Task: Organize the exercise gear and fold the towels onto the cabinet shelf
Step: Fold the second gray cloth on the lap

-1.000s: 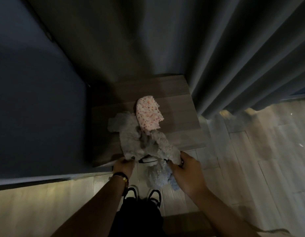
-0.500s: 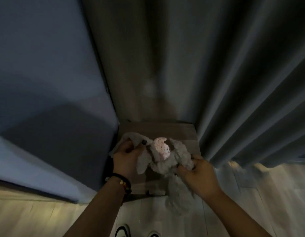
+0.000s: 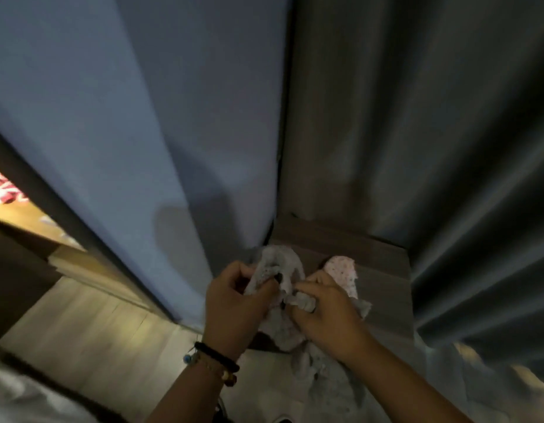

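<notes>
- Head view, low centre of the frame: both my hands are closed on 1 crumpled grey towel (image 3: 279,270), held just above the near edge of a wood-grain cabinet top (image 3: 383,279).
- My left hand (image 3: 234,303) pinches the towel's upper left fold, thumb and fingers clamped tight on the cloth; 2 bracelets (image 3: 217,361), 1 dark and 1 beaded, sit on that wrist.
- My right hand (image 3: 322,315) grips a twisted bit of the same towel just beside the left hand, the knuckles nearly touching across the cloth.
- A loose tail of the grey towel hangs down below my hands, past the cabinet's front edge toward the pale floor (image 3: 90,325).
- A pink dotted cloth (image 3: 342,274) lies on the cabinet top right behind my right hand; I cannot tell whether my fingers touch it.
- Dark grey curtain (image 3: 478,209) folds fill the right side of the frame and come down beside the cabinet.
- A smooth bluish panel (image 3: 127,132) fills the upper left and centre, running down to the cabinet's left edge.
- At the far left a lit wooden shelf (image 3: 17,215) shows something red and white, too blurred to name.
</notes>
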